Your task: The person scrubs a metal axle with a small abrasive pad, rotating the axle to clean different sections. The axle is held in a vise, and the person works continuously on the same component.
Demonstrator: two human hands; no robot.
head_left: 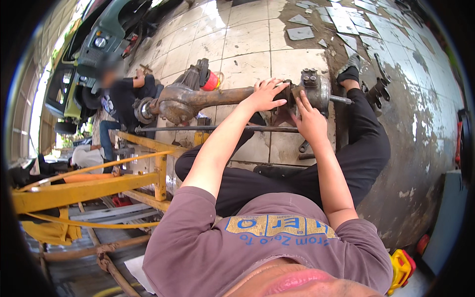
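A rusty vehicle axle [222,97] lies crosswise in front of me, with a bulging differential housing [174,103] toward its left. At its right end sits a round, greasy steering knuckle [319,94], from which a shaft [341,100] sticks out. My left hand [268,95] is spread over the axle tube just left of the knuckle, fingers stretched to the right. Against the near side of the knuckle lies my right hand [310,120], its fingers extended. A small brownish patch [297,91] shows by its fingertips; I cannot tell what it is. A long rod [222,128] runs below the tube.
A yellow metal frame [89,190] stands at left. Beyond it another person [126,94] sits by the axle's left end, near a green vehicle [106,29]. A red container [212,80] stands behind the axle. Metal parts [378,91] lie right; broken tiles [301,33] lie far off.
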